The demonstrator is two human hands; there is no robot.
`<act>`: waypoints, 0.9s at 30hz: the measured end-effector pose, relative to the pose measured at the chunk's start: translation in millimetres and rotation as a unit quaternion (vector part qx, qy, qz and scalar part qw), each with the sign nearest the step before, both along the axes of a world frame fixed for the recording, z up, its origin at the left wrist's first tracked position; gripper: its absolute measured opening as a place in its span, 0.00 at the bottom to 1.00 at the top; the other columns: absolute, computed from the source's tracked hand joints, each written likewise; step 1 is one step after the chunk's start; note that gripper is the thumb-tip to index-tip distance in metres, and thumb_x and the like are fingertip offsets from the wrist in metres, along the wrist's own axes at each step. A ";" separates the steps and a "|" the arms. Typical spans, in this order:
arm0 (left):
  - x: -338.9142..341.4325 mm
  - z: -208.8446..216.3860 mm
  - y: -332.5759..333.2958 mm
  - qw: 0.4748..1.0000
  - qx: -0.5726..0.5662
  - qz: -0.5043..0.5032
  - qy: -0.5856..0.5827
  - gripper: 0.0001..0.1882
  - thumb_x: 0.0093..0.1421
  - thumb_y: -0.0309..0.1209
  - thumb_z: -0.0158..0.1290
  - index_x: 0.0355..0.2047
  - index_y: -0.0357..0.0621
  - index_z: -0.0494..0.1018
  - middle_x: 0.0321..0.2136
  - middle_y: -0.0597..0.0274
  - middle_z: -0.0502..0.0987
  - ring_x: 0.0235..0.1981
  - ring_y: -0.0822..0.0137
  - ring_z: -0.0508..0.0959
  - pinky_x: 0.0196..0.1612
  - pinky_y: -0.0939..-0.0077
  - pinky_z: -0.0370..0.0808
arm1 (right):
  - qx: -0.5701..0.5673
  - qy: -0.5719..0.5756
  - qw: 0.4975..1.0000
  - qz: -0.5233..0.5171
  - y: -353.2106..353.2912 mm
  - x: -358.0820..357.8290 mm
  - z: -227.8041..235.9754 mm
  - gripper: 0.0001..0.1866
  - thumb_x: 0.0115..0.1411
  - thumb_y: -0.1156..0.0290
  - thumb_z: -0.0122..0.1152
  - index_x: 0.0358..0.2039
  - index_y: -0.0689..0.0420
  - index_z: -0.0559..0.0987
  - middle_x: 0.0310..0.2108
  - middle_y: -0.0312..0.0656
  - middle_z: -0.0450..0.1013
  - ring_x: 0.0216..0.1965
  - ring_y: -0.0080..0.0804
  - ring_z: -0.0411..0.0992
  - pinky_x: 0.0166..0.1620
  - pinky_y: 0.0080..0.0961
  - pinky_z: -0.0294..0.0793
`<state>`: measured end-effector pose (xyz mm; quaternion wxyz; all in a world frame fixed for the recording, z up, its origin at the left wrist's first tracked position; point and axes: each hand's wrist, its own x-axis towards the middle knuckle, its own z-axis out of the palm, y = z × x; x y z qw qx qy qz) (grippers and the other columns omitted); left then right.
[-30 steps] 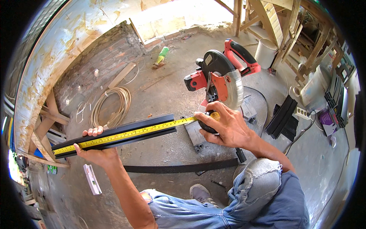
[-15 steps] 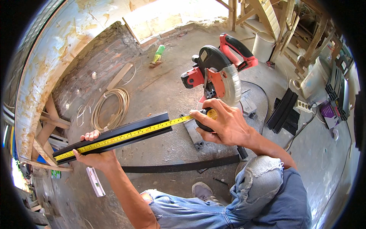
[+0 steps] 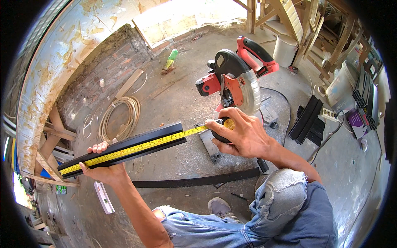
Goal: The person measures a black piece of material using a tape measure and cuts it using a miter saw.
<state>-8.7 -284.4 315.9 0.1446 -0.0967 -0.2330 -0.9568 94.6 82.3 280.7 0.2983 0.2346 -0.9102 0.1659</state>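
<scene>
A black channel-shaped strip [image 3: 165, 129] is held up at a slant by my left hand [image 3: 105, 168], whose fingers wrap round it towards its left end. Along its length lies the yellow blade [image 3: 132, 147] of a tape measure. The blade runs past the strip's right end to the round black-and-yellow tape measure case [image 3: 228, 123]. My right hand [image 3: 245, 134] grips that case, with the thumb and fingers closed round it. Beyond my right hand stands a red and black miter saw [image 3: 237, 78], its blade under a guard.
Another long black strip [image 3: 198, 181] lies on the floor by my feet. A coil of pale hose [image 3: 135, 113] rests at the left, near a white spirit level [image 3: 103, 197]. Black offcuts [image 3: 306, 122], a power strip [image 3: 329, 115] and buckets [image 3: 285, 50] stand at the right.
</scene>
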 end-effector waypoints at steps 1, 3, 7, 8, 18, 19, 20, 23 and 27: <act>-0.9 -0.8 -0.9 1.000 0.000 -0.001 0.000 0.23 0.59 0.48 0.48 0.32 0.36 0.68 0.26 0.56 0.67 0.31 0.60 0.68 0.39 0.66 0.71 | 0.001 -0.001 1.000 -0.001 0.2 0.2 0.0 0.23 0.56 0.59 0.63 0.53 0.48 0.77 0.42 0.44 0.64 0.38 0.35 0.74 0.26 0.28 0.79; -2.4 -1.8 -3.7 1.000 0.001 -0.001 0.000 0.23 0.59 0.48 0.48 0.32 0.36 0.68 0.26 0.56 0.67 0.31 0.59 0.69 0.38 0.66 0.71 | 0.001 -0.002 1.000 -0.002 0.3 -0.2 -1.4 0.23 0.56 0.59 0.63 0.53 0.48 0.77 0.42 0.44 0.64 0.38 0.35 0.74 0.26 0.28 0.79; -1.7 -1.2 -2.4 1.000 0.001 -0.001 -0.004 0.23 0.59 0.49 0.47 0.32 0.36 0.68 0.26 0.56 0.67 0.31 0.59 0.69 0.38 0.65 0.71 | 0.000 0.001 1.000 0.001 1.0 -0.9 -2.9 0.23 0.57 0.59 0.63 0.54 0.47 0.77 0.43 0.44 0.64 0.38 0.35 0.73 0.26 0.28 0.79; -1.1 -0.7 -1.4 1.000 0.004 -0.004 -0.006 0.24 0.60 0.49 0.46 0.32 0.36 0.68 0.26 0.56 0.67 0.31 0.59 0.69 0.38 0.65 0.71 | -0.002 0.000 1.000 0.003 1.1 -0.7 -2.9 0.23 0.57 0.59 0.63 0.54 0.47 0.77 0.43 0.43 0.64 0.38 0.35 0.73 0.26 0.28 0.79; -1.3 0.0 0.6 1.000 -0.015 0.016 -0.012 0.25 0.63 0.50 0.42 0.31 0.36 0.68 0.26 0.56 0.67 0.30 0.59 0.68 0.37 0.65 0.71 | -0.014 -0.010 1.000 0.002 -0.5 -0.4 -4.0 0.23 0.57 0.60 0.63 0.53 0.47 0.77 0.43 0.44 0.65 0.38 0.36 0.74 0.26 0.30 0.79; -1.0 -0.2 0.4 1.000 -0.015 0.017 -0.013 0.25 0.63 0.50 0.42 0.31 0.36 0.68 0.26 0.56 0.67 0.30 0.59 0.68 0.37 0.65 0.71 | -0.013 -0.021 1.000 0.000 -1.1 0.1 -3.3 0.24 0.56 0.60 0.65 0.54 0.48 0.77 0.43 0.44 0.66 0.39 0.38 0.75 0.30 0.32 0.80; -0.4 1.3 3.5 1.000 -0.014 0.017 -0.015 0.25 0.63 0.50 0.42 0.31 0.36 0.68 0.26 0.55 0.67 0.30 0.59 0.68 0.37 0.65 0.71 | -0.014 -0.030 0.999 -0.004 0.6 1.5 -3.2 0.25 0.54 0.61 0.68 0.54 0.49 0.77 0.43 0.45 0.67 0.41 0.39 0.76 0.34 0.35 0.81; -1.4 1.5 5.0 1.000 -0.010 0.018 -0.015 0.24 0.63 0.49 0.43 0.31 0.36 0.68 0.26 0.55 0.67 0.30 0.59 0.68 0.38 0.65 0.71 | -0.020 -0.028 0.999 -0.003 3.0 1.9 -5.2 0.25 0.55 0.61 0.67 0.54 0.49 0.77 0.43 0.45 0.67 0.41 0.39 0.76 0.34 0.35 0.81; -3.0 0.3 3.0 1.000 -0.009 0.023 -0.014 0.24 0.62 0.49 0.43 0.31 0.36 0.68 0.25 0.55 0.67 0.30 0.59 0.68 0.37 0.66 0.70 | -0.023 -0.030 0.999 -0.002 1.0 1.2 -4.7 0.24 0.55 0.61 0.67 0.53 0.49 0.77 0.43 0.45 0.67 0.40 0.40 0.76 0.34 0.35 0.81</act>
